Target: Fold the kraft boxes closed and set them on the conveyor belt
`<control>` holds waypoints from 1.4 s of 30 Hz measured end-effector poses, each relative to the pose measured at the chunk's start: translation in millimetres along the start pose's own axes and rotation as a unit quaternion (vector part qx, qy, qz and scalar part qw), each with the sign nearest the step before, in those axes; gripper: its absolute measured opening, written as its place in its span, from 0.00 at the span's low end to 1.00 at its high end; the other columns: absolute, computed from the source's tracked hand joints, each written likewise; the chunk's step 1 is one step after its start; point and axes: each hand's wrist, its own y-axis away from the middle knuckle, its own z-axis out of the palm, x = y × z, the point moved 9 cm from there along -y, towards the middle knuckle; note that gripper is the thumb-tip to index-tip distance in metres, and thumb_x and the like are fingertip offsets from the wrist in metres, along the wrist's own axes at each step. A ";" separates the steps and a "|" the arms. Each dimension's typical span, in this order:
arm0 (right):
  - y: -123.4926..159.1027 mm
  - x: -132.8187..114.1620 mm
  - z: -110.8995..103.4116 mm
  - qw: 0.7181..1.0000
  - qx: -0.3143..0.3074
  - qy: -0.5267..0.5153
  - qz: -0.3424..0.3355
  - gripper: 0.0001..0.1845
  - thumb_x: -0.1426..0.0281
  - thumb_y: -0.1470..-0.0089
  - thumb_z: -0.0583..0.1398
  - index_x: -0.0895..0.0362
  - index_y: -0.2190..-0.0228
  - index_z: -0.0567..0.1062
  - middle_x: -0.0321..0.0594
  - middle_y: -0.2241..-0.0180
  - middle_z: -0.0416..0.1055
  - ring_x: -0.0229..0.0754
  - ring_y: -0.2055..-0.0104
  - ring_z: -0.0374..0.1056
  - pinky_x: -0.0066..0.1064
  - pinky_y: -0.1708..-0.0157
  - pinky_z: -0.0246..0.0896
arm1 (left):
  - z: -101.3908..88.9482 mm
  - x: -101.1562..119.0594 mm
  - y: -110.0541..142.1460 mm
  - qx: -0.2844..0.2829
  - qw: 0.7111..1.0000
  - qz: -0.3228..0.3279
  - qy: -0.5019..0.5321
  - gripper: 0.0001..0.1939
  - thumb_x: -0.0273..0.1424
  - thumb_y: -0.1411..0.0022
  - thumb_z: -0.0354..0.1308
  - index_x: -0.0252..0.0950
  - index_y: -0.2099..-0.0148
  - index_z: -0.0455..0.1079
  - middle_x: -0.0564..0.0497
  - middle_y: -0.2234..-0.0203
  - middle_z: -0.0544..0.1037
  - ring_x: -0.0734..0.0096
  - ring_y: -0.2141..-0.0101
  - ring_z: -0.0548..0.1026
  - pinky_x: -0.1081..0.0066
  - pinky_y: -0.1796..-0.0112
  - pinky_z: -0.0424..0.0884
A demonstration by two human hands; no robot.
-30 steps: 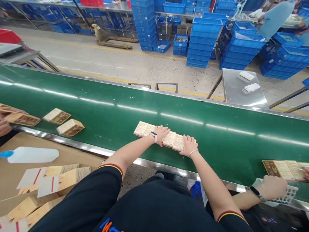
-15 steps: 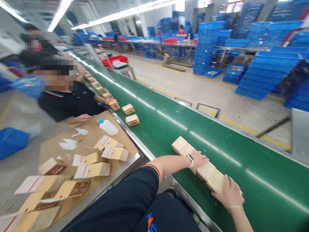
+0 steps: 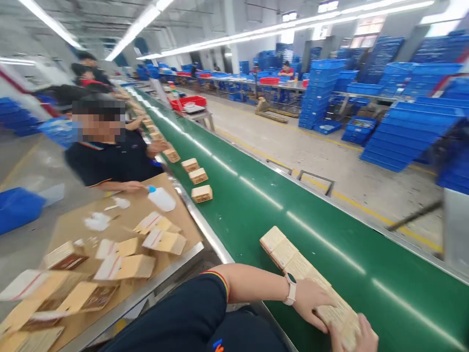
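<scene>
A row of small pale wooden-looking boxes [image 3: 289, 252] lies end to end on the green conveyor belt [image 3: 252, 215]. My left hand [image 3: 311, 300], with a white watch on its wrist, rests over the middle of the row, fingers stretched out along the tops. Its thumb lies toward the near side. Around the row's near right end, my right hand [image 3: 361, 335] grips the last box [image 3: 346, 325], thumb on one side and fingers on the other. The bottom of the frame cuts off part of this hand.
Left of the belt, a brown board [image 3: 146, 195] bears several open box pieces [image 3: 135, 266] and a white bottle [image 3: 161, 199]. A co-worker [image 3: 120, 159] sits beyond it. Three loose boxes [image 3: 201, 193] sit up the belt. Blue crates [image 3: 318, 93] stand across the aisle.
Both hands have moved nearer and down in the view, the left sliding along the row toward the right. Another loose box now stands on the belt near the co-worker. The view has tilted up.
</scene>
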 end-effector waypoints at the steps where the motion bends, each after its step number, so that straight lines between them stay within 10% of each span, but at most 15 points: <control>1: 9.2 -3.1 -2.4 1.000 -0.006 -0.006 0.009 0.39 0.49 0.48 0.57 0.62 0.43 0.64 0.60 0.50 0.67 0.65 0.49 0.66 0.58 0.53 0.65 | 8.5 7.8 -0.7 -0.027 1.000 0.010 0.004 0.28 0.40 0.38 0.56 0.31 0.40 0.61 0.39 0.49 0.74 0.52 0.48 0.72 0.57 0.49 0.68; 9: 80.2 -23.0 -39.4 0.986 -0.029 -0.087 0.136 0.15 0.62 0.43 0.57 0.56 0.59 0.75 0.50 0.57 0.73 0.46 0.60 0.72 0.37 0.65 0.73 | 39.1 56.2 11.2 -0.105 0.990 0.060 0.077 0.23 0.32 0.43 0.61 0.35 0.45 0.67 0.42 0.52 0.76 0.55 0.51 0.74 0.59 0.49 0.69; 17: 129.6 -19.0 -53.6 0.962 -0.031 -0.088 0.258 0.12 0.73 0.49 0.57 0.56 0.61 0.73 0.44 0.63 0.72 0.40 0.66 0.71 0.33 0.64 0.71 | 68.8 47.9 23.3 -0.146 0.978 0.059 0.136 0.23 0.30 0.43 0.57 0.35 0.44 0.66 0.42 0.52 0.75 0.59 0.50 0.73 0.57 0.46 0.68; 42: 131.3 -25.7 -37.9 0.943 -0.034 -0.117 0.309 0.14 0.74 0.52 0.58 0.55 0.60 0.71 0.45 0.57 0.70 0.38 0.64 0.70 0.33 0.62 0.71 | 38.2 -1.1 37.2 -0.096 0.981 -0.009 0.168 0.22 0.38 0.40 0.53 0.36 0.46 0.68 0.44 0.54 0.78 0.59 0.54 0.77 0.57 0.50 0.73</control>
